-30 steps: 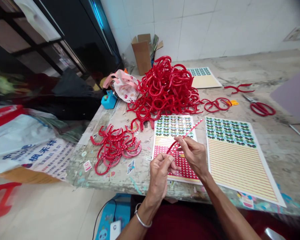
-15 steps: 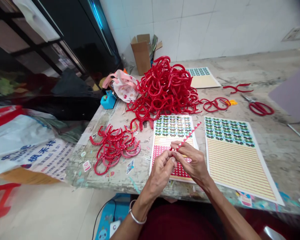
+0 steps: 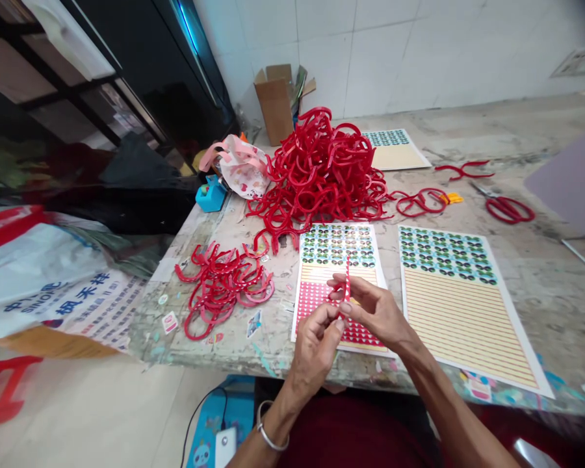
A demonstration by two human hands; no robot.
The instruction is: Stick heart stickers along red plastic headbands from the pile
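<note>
Over the sticker sheet (image 3: 312, 305), my left hand (image 3: 316, 341) is closed, its thumb and fingertips pinching a small red curved band (image 3: 338, 291), mostly hidden by the fingers. My right hand (image 3: 377, 312) meets it there, thumb and fingers closed on a narrow red-and-white patterned sticker strip (image 3: 348, 270) that stands upright against the band. Rows of small hearts and several green-and-black printed shapes cover the sheet below. To the left lies a small pile of red bands with patterned strips on them (image 3: 224, 279).
A tall heap of red bands (image 3: 322, 172) rises behind the sheet. At right lie another sticker sheet (image 3: 468, 318), red-handled scissors (image 3: 509, 209) and loose red bands (image 3: 422, 201). A blue tape dispenser (image 3: 210, 195), a patterned pouch (image 3: 244, 168) and a cardboard box (image 3: 275, 110) stand at the back left.
The strip has swung from slanting up to the right to nearly upright. My right-hand fingers have spread a little around the band, and both hands have shifted slightly.
</note>
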